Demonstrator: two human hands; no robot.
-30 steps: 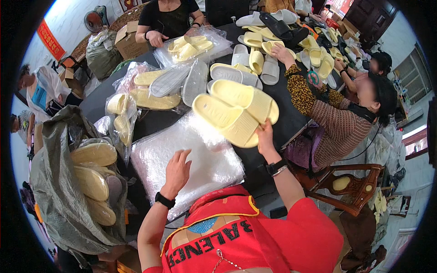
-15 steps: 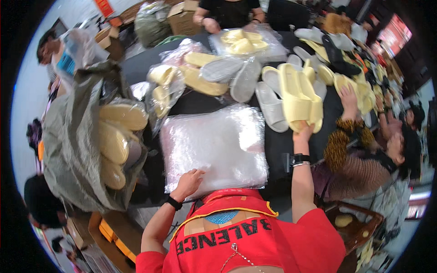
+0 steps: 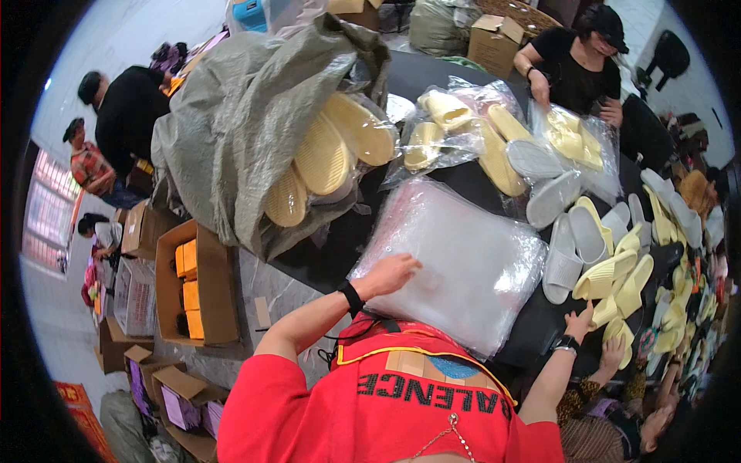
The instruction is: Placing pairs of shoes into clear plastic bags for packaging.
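Observation:
A thick stack of clear plastic bags [image 3: 463, 262] lies on the dark table right in front of me. My left hand [image 3: 390, 274], with a black band on its wrist, rests flat on the near left corner of the stack, fingers spread. My right hand [image 3: 580, 319], wearing a watch, reaches to the right edge of the table and grips a pair of yellow slippers [image 3: 614, 278] that stand on their sides. Grey-white slippers [image 3: 563, 262] lie just left of that pair.
A grey-green sack [image 3: 247, 123] full of yellow slippers slumps at the table's left. Bagged slippers [image 3: 494, 139] lie at the back, where a person in black [image 3: 579, 69] handles a bag. Open cardboard boxes [image 3: 193, 285] stand on the floor. A neighbour's hand [image 3: 614, 351] is next to mine.
My head has turned left, so the sack and floor boxes fill more of the view. My right hand still holds the yellow pair on edge. My left hand stays on the bags.

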